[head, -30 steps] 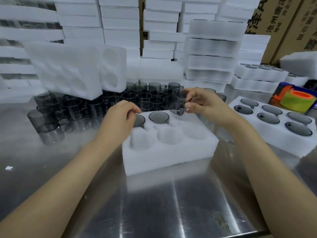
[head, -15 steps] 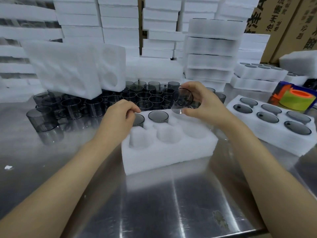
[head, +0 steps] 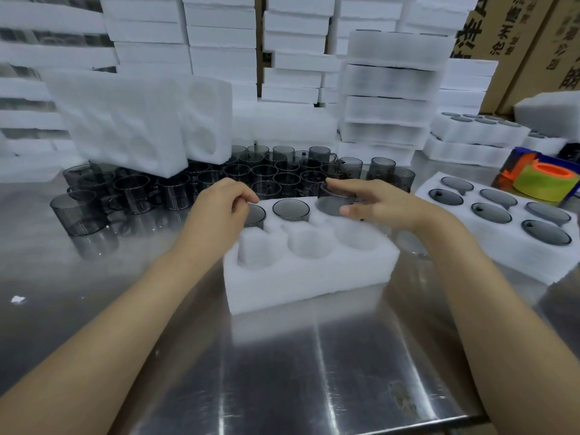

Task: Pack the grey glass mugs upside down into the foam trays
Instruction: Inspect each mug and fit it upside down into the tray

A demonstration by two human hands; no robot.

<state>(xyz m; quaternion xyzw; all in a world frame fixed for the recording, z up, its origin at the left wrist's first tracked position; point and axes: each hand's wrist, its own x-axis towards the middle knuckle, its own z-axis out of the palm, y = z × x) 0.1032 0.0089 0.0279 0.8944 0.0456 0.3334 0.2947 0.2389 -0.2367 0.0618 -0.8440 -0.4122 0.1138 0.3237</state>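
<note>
Right hand (head: 373, 204): pinching a grey mug (head: 332, 205) between thumb and outstretched fingers, upside down in the back-right pocket of the foam tray (head: 307, 271).
Left hand (head: 219, 211): curling its fingers onto the back-left mug (head: 255, 215); whether it is gripping, I cannot tell.
Change: the grey mug, held tilted above the tray half a second ago, is now sitting in its pocket.

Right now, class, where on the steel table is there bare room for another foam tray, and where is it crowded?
Free: the steel table between the part-filled foam tray and the near edge; also left, before the loose mugs, bar one white scrap. Crowded: behind that tray, and right, by the filled tray and tape dispenser.
</note>
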